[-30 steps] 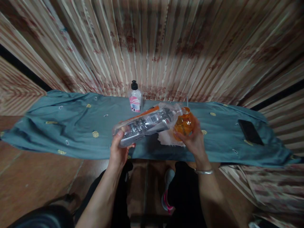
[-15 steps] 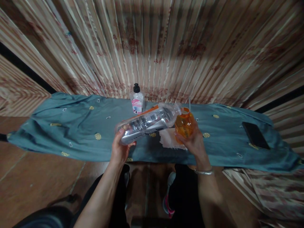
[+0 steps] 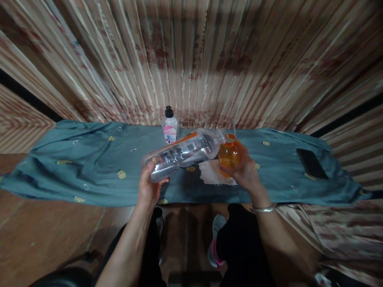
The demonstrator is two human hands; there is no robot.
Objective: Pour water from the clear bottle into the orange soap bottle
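My left hand (image 3: pixel 151 185) is wrapped round the lower end of a clear plastic bottle (image 3: pixel 182 153) with an orange and silver label. The bottle lies tilted, its neck pointing right at the rim of a small orange transparent jar (image 3: pixel 229 153). Around the jar's right side and base my right hand (image 3: pixel 243 169) is closed. Whether the bottle's mouth touches the jar's rim I cannot tell. Below the jar lies a torn piece of white paper (image 3: pixel 211 173) on the cloth.
Behind the plastic bottle stands a pump-top bottle (image 3: pixel 170 129) with a black cap and pink label. A dark phone (image 3: pixel 311 163) rests at the right. Green patterned cloth (image 3: pixel 95 171) covers the narrow table; a pleated curtain (image 3: pixel 185 59) hangs behind it.
The view has shifted slightly. Both hands keep their holds, with the bottle's neck still at the jar's rim; my right hand looks a little turned and blurred.
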